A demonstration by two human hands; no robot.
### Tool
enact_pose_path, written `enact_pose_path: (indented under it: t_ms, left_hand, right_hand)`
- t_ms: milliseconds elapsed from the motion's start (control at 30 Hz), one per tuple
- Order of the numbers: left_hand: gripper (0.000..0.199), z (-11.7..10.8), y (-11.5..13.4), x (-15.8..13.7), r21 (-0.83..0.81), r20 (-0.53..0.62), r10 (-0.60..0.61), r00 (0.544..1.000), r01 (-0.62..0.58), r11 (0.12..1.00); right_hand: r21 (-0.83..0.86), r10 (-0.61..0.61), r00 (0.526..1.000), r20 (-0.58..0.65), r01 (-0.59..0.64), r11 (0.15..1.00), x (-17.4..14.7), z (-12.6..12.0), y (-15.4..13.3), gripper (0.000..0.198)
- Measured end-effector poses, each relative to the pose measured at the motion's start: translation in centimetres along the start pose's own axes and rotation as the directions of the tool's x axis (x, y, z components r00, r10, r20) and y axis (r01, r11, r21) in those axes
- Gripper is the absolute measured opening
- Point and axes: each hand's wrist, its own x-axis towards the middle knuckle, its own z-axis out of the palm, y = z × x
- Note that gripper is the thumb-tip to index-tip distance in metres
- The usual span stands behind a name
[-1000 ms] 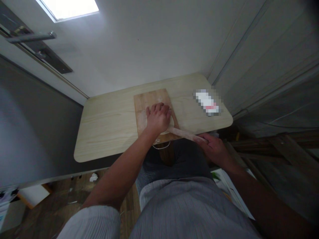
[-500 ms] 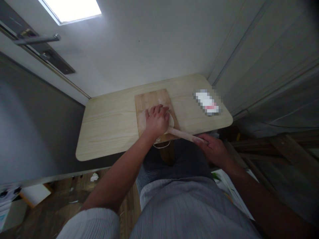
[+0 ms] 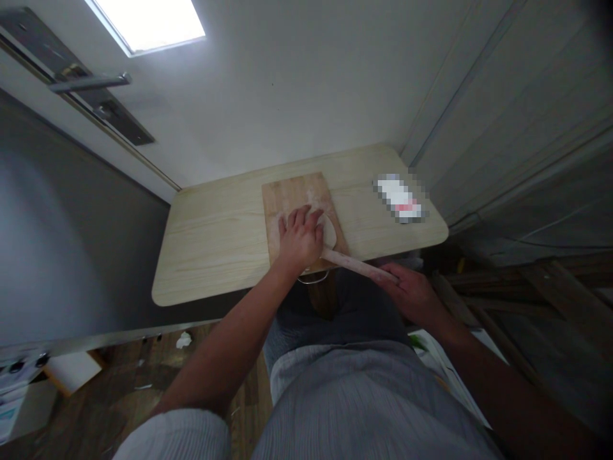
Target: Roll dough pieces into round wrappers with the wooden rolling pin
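A flattened piece of pale dough (image 3: 329,234) lies on a wooden cutting board (image 3: 287,190) dusted with flour. Over it rests my left hand (image 3: 301,237), open, its fingers spread and pointing away from me, hiding much of the dough. My right hand (image 3: 407,291) is closed around one end of a thin wooden rolling pin (image 3: 354,264) near the front edge of the table. The pin's other end reaches the board beside my left palm, by the dough's near edge.
The board lies on a light wood table (image 3: 205,236) against a white door with a metal handle (image 3: 90,83). A blurred-out phone-like object (image 3: 398,198) is at the table's right. A metal loop (image 3: 313,278) hangs at the board's front edge.
A little more of the dough shows to the right of my left hand, whose fingers have shifted slightly. My right hand keeps hold of the rolling pin. The view has moved a little.
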Motion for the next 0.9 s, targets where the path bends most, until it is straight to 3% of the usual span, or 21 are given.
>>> enact_pose_path:
  t_ms: [267, 667, 800, 900]
  left_hand:
    - [0.043, -0.3, 0.0, -0.8, 0.020, -0.001, -0.019, 1.000, 0.019, 1.000]
    - [0.045, -0.8, -0.7, -2.5, 0.019, -0.059, 0.049, 0.997, -0.048, 0.999]
    - [0.046, -0.7, -1.9, -3.2, -0.021, -0.155, -0.082, 0.985, 0.080, 0.997]
    - [0.047, -0.7, -2.1, -3.9, -0.036, -0.241, -0.241, 0.940, 0.240, 0.970]
  right_hand:
    - [-0.015, 0.005, 0.999, 0.036, -0.004, 1.000, -0.5, 0.4, 0.1, 0.047]
    - [-0.061, -0.047, 0.977, 0.206, 0.060, 0.996, -1.1, 0.9, -0.7, 0.041]
    - [0.008, -0.020, 0.986, 0.163, 0.019, 1.000, -1.5, 1.1, -0.3, 0.041]
    - [0.063, 0.043, 0.996, 0.078, -0.048, 0.997, -1.6, 0.7, 0.4, 0.042]
